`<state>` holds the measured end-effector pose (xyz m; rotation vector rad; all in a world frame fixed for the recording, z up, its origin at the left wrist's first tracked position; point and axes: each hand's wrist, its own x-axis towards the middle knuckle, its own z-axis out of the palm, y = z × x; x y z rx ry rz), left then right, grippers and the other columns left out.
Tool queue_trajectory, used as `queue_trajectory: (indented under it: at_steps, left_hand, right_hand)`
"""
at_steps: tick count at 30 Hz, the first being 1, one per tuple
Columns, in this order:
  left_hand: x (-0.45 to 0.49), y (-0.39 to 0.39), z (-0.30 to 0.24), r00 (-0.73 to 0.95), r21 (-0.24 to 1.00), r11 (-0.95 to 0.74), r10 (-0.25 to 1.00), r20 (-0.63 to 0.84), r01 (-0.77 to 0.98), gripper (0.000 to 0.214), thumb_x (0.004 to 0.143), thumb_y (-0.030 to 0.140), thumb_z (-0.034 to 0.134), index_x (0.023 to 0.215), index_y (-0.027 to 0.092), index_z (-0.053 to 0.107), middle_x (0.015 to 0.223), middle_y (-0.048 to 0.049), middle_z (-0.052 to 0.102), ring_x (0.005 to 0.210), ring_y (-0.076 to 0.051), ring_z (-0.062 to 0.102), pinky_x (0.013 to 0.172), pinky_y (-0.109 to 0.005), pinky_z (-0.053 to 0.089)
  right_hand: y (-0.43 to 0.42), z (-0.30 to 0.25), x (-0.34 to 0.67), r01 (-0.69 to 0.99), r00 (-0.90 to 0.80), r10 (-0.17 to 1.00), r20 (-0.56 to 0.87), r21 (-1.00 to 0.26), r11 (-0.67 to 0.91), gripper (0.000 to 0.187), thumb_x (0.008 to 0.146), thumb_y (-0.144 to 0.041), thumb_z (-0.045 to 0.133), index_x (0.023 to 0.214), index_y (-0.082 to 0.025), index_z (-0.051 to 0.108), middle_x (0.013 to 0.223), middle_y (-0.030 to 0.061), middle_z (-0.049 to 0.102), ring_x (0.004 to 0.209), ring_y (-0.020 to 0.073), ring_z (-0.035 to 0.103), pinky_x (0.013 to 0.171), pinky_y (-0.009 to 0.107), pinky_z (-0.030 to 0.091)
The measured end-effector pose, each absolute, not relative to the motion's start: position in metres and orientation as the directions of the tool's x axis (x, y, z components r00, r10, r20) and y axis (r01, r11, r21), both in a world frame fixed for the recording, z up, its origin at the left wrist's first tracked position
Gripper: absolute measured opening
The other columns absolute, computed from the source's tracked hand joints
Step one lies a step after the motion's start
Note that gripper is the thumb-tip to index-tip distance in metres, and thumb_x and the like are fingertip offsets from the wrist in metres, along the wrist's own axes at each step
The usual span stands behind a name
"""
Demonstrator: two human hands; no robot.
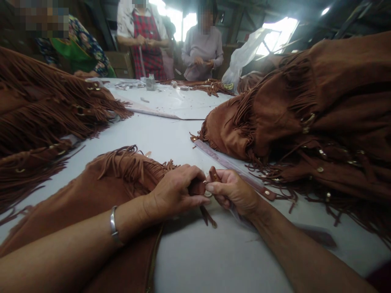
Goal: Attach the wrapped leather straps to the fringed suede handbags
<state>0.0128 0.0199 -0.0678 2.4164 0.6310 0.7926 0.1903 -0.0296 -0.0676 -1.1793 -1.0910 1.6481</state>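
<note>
A brown suede bag with fringe along its upper edge lies on the left, partly beneath my left forearm. My left hand, with a silver bangle above the wrist, has its fingers curled round the bag's end beside a small metal ring. Close against it, my right hand pinches a narrow brown strap at the ring. Whether the strap passes through the ring is hidden by my fingers. Thin brown strips hang below both hands.
A heap of brown fringed bags rises on the right, another on the left. A plastic-wrapped strap lies beyond my right hand on the white table. Several people stand across it, near loose straps and a clear plastic bag.
</note>
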Motion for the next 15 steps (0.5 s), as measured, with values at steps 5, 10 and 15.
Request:
queue_trajectory:
  at_steps: [5,10,15]
  left_hand:
    - [0.013,0.02,-0.068,0.581,0.666,-0.692,0.674,0.457,0.278,0.029,0.074,0.036,0.067,0.09,0.017,0.053,0.076,0.0003,0.056,0.068,-0.012,0.051,0.061,-0.024,0.04]
    - [0.01,0.022,-0.067,0.66,0.678,-0.713,0.598,0.454,0.18,0.025,0.074,0.032,0.068,0.088,0.015,0.054,0.07,0.0017,0.055,0.064,-0.011,0.05,0.062,-0.023,0.04]
    - [0.009,0.026,-0.067,0.73,0.655,-0.743,0.522,0.441,0.136,0.023,0.075,0.031,0.068,0.088,0.015,0.056,0.072,0.0013,0.056,0.067,-0.011,0.05,0.063,-0.023,0.04]
  right_hand:
    - [-0.036,-0.073,0.169,-0.304,0.043,0.988,-0.149,-0.944,-0.129,0.024,0.074,-0.031,0.066,0.074,-0.017,0.047,0.047,-0.0088,0.046,0.034,0.0021,0.034,0.031,0.012,0.026]
    - [-0.03,-0.067,0.182,-0.297,-0.176,0.944,-0.278,-0.9,-0.32,0.026,0.072,-0.034,0.067,0.071,-0.016,0.048,0.042,-0.0084,0.044,0.03,0.0022,0.031,0.028,0.012,0.024]
    - [-0.027,-0.065,0.191,-0.242,-0.237,0.918,-0.318,-0.896,-0.373,0.026,0.065,-0.028,0.071,0.068,-0.015,0.049,0.041,-0.0089,0.043,0.029,0.002,0.03,0.028,0.013,0.023]
